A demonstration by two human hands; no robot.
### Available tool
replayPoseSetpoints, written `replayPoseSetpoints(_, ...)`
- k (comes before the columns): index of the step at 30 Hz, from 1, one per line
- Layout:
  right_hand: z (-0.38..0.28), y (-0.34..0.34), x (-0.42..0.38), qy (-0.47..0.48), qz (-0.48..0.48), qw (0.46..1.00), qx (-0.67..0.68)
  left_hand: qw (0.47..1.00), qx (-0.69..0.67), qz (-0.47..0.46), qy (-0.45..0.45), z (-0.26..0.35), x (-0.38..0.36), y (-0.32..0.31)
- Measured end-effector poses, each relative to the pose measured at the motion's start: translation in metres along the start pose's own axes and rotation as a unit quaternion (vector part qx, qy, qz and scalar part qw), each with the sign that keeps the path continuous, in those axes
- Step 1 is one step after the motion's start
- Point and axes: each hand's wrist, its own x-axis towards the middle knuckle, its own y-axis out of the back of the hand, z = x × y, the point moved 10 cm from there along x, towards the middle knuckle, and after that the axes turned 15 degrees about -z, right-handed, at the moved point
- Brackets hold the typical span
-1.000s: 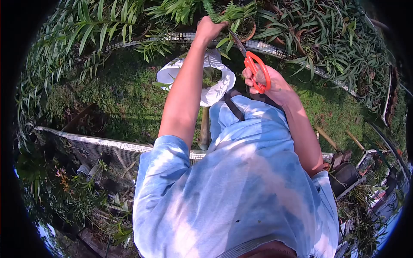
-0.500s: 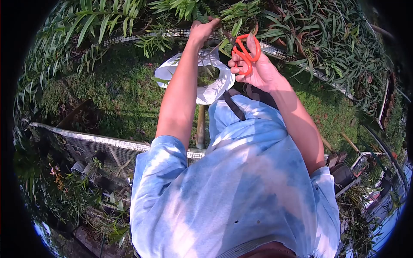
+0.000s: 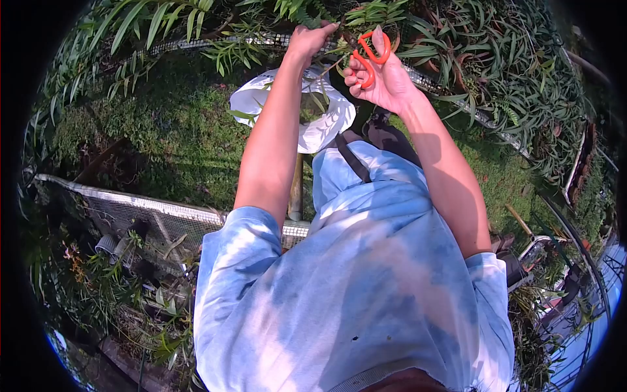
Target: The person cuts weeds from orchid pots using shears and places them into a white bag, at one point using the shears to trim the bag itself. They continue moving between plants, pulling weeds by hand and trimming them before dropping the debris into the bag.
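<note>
My left hand (image 3: 309,43) reaches up among the leafy plants, thumb and fingers closed at a plant stem; the exact grip is partly hidden by foliage. My right hand (image 3: 390,81) holds scissors (image 3: 386,52) by their orange-red handles, with the handle loops apart. The scissors' dark blades point up into the leaves, just right of my left fingertips, and are hard to make out. Below my hands hangs a white bag (image 3: 326,127) with a wide mouth, and cut leafy stems lie in it and stick out over its rim.
Long-leaved potted plants (image 3: 496,72) crowd a mesh bench across the top. Behind me on the left runs another mesh-topped bench (image 3: 144,206) with plants. A wooden post (image 3: 296,189) stands under the bag, and grass (image 3: 189,137) covers the ground.
My right hand has moved up with the scissors, bringing the blades deeper into the leaves near my left hand. My left hand stays at the plant, and the view has shifted slightly.
</note>
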Motion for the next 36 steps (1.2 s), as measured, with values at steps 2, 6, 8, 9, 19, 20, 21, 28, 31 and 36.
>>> replayPoseSetpoints(2, 0.003, 0.003, 0.006, -0.004, -0.020, 0.999, 0.049, 1.000, 0.021, -0.003, -0.001, 0.001, 0.002, 0.000)
replayPoseSetpoints(6, 0.006, 0.010, 0.015, 0.002, -0.037, 0.994, 0.106, 0.998, 0.058, -0.007, -0.016, 0.006, -0.001, -0.002)
replayPoseSetpoints(8, 0.005, 0.012, 0.018, 0.018, -0.046, 0.992, 0.118, 0.997, 0.072, -0.003, -0.012, 0.004, -0.001, 0.000)
replayPoseSetpoints(9, 0.004, 0.013, 0.019, 0.026, -0.050, 0.991, 0.123, 0.997, 0.079, -0.001, -0.011, 0.002, 0.000, 0.002)
replayPoseSetpoints(19, 0.008, 0.022, 0.011, -0.002, -0.021, 0.998, 0.054, 0.991, 0.133, 0.022, 0.002, 0.030, -0.009, 0.005)
replayPoseSetpoints(20, 0.008, 0.018, 0.008, 0.003, -0.046, 0.998, 0.051, 0.983, 0.182, 0.024, 0.018, 0.034, -0.011, 0.010)
replayPoseSetpoints(21, 0.008, 0.017, 0.002, 0.007, -0.072, 0.996, 0.047, 0.972, 0.230, 0.028, 0.033, 0.040, -0.015, 0.014)
replayPoseSetpoints(28, 0.009, -0.003, -0.087, -0.005, -0.117, 0.985, -0.125, 0.985, 0.164, 0.035, -0.043, 0.096, -0.129, 0.015)
replayPoseSetpoints(31, 0.022, 0.022, -0.123, -0.088, -0.095, 0.965, -0.229, 0.989, 0.143, -0.002, -0.025, 0.081, -0.175, 0.014)
replayPoseSetpoints(36, 0.042, 0.045, -0.152, -0.181, -0.063, 0.938, -0.288, 0.980, 0.105, -0.110, 0.130, -0.029, -0.236, -0.024)
